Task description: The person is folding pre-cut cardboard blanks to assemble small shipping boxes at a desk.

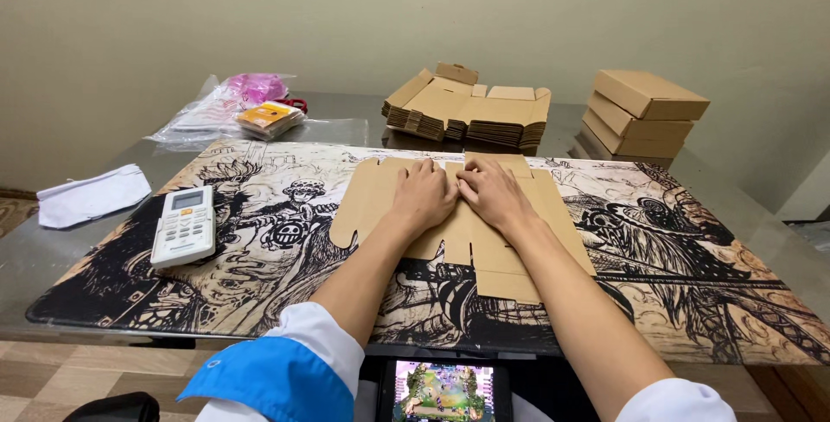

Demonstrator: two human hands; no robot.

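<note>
From the head camera we count one flat cardboard box blank (484,240), one stack of unfolded blanks (471,111), and four folded boxes (644,111) piled behind it. The blank lies mid-mat (259,258) on the bench (52,249), its long axis running left to right. Our left hand (424,195) and right hand (493,193) press flat on it, fingers spread, gripping nothing. A white remote (184,225) lies well left; open mat lies to the right.
</note>
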